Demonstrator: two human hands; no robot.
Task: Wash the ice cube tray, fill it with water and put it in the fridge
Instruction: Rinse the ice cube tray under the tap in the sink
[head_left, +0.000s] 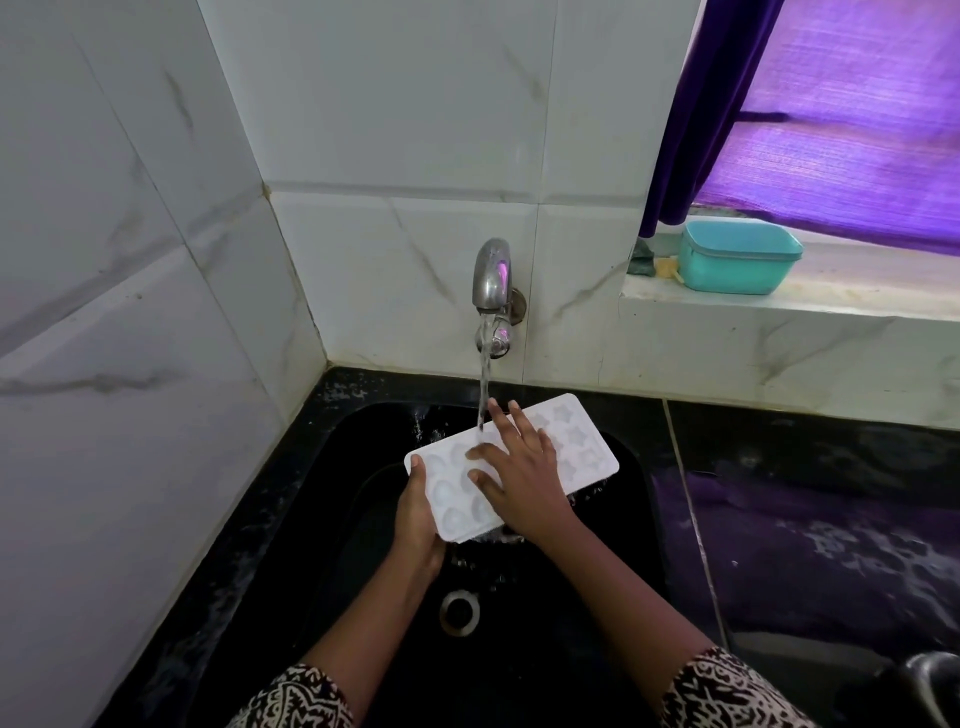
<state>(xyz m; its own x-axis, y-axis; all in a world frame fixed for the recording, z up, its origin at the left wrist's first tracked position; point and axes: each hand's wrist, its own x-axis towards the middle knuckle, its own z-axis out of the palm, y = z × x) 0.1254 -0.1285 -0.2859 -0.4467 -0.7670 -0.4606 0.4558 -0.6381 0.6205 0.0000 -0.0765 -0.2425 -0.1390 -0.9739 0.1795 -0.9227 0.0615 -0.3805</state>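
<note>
The ice cube tray (582, 447) is held over the sink (613, 561) with its cavities facing up. The left hand (415, 514) grips the tray's near end: the thumb lies over the rim and the other fingers pass beneath. This grip appears intended to support the tray from below while leaving the upper face free.

The right hand (519, 467) lies flat on that face, fingers straight and spread, holding nothing. Its probable purpose is to rub the cavities clean. The water stream (485, 384) from the tap (492, 275) lands on the tray just beside the right fingertips, so rinse water reaches the area under them. The star-shaped cavities beyond the right knuckles are uncovered.

Not visible:
- the left fingers under the tray
- the cavities beneath the right palm
- the tray's underside

Whether the cavities hold residue or standing water cannot be determined. The drain (459, 613) shows below the left wrist. Both sleeves are cut off by the frame edge.
</note>
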